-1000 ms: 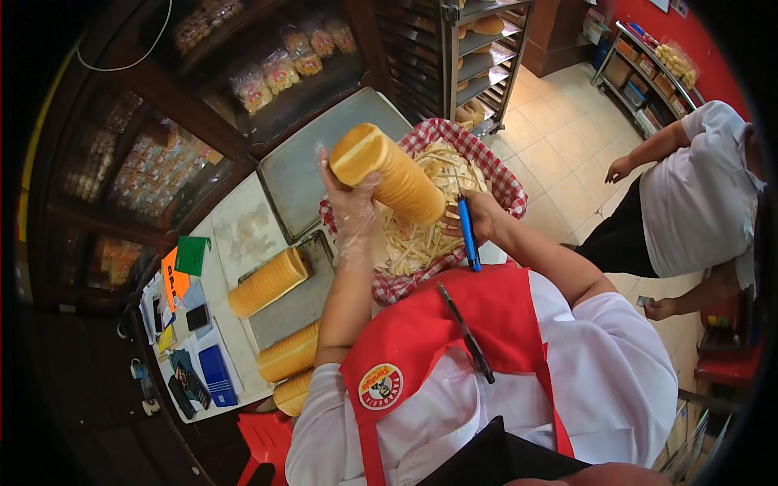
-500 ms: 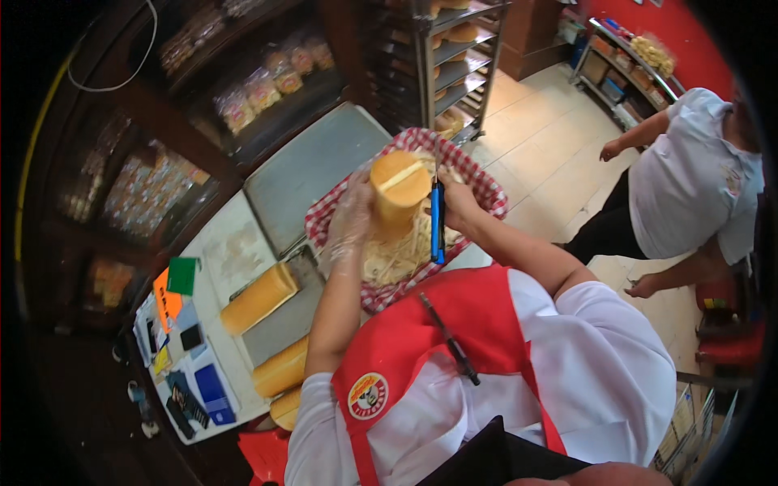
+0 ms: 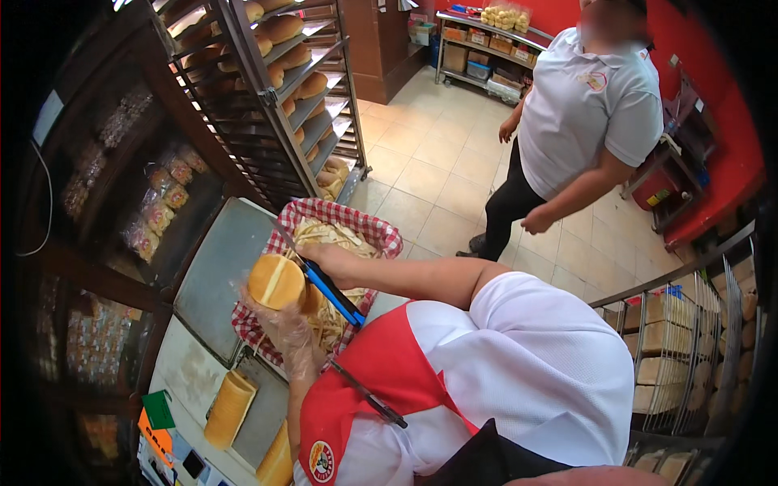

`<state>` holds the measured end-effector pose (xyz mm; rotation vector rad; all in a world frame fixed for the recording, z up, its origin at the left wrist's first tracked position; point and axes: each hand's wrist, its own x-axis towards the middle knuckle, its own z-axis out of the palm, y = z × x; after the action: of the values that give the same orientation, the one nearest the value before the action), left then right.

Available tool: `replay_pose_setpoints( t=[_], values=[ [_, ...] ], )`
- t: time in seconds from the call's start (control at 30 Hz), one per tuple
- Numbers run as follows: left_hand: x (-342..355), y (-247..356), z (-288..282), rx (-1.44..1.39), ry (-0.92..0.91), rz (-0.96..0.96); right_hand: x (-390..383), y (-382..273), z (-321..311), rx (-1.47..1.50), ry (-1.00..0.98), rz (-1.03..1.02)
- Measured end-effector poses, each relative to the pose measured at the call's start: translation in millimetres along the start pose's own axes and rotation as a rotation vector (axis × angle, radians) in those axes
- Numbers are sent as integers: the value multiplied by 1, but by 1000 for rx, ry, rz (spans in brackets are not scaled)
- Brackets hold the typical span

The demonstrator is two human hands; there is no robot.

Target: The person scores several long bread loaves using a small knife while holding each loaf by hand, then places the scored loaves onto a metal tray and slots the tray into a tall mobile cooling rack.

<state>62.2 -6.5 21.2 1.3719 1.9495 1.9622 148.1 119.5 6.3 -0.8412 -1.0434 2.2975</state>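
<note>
Head view, looking down on two hands. Left hand (image 3: 284, 326), in a thin clear glove, curled tight round a loaf (image 3: 277, 282). On the loaf, a round golden end, tipped up, with a pale stripe right across. Right hand (image 3: 328, 263), just right of the loaf, closed round the blue and black handle of a knife (image 3: 334, 293). Past the right hand's fingers, the blade, pointing away and to the left, close by the loaf; touching or not, cannot tell.

Under both hands, a basket (image 3: 387, 240) with a red and white checked cloth. Inside, past the right hand and below it too, a messy heap of thin crust strips (image 3: 332, 232).

Left of the left hand and a bit farther off, a big grey tray (image 3: 219, 267) on the pale tabletop (image 3: 182, 350). Nearer than the left hand and to its left, a smaller tray (image 3: 264, 393) and two more loaves (image 3: 231, 411). Farther left, a green card (image 3: 159, 410) and a black phone (image 3: 193, 464).

Well beyond the right hand, a tall rack (image 3: 266, 97) with lots of buns (image 3: 280, 30). Far right of that hand, another person (image 3: 587, 113) in a white shirt. Nearer than that hand, a red apron (image 3: 389, 350) and a black pen (image 3: 369, 394).
</note>
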Motion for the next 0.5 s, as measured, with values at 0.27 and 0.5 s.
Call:
replay_pose_setpoints(
  t=[0.27,0.5],
  values=[
    [24,21,-12,-110,22,-177,-15,-23,8,-308,-65,-201],
    [33,-27,-33,-367,-9,-409,26,32,-62,112,251,309]
  ],
)
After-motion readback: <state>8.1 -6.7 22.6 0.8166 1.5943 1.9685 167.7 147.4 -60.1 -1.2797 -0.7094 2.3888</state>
